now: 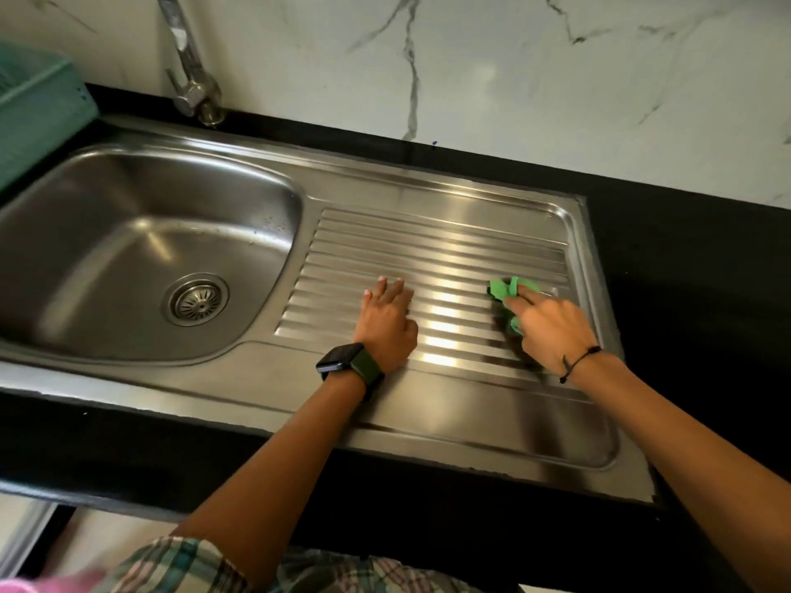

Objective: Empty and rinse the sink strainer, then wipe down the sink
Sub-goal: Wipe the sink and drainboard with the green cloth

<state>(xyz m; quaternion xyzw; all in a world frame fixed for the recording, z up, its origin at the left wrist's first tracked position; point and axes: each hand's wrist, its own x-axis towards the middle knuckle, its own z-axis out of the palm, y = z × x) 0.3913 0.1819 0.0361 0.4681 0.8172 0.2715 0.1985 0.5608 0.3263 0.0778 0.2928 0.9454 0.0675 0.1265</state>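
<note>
Right hand (550,325) presses a green cloth (509,293) onto the drainboard (428,258) near its right edge, fingers curled over it to wipe; left hand (387,325) lies flat, fingers together, bracing. Strainer (197,299) sits in the basin drain

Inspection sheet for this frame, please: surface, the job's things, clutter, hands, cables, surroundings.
Surface: steel sink unit set in a black counter; ribbed drainboard to the right of the basin.
Job's things: strainer seated in the basin drain; green cloth on the drainboard.
Clutter: nothing seen.
Hands: left hand flat on the ribs, holding nothing; right hand has the cloth in its grip, pressing it on the drainboard.
Cables: nothing seen.
Surroundings: tap behind the basin, marble-look wall, teal basket at left.
</note>
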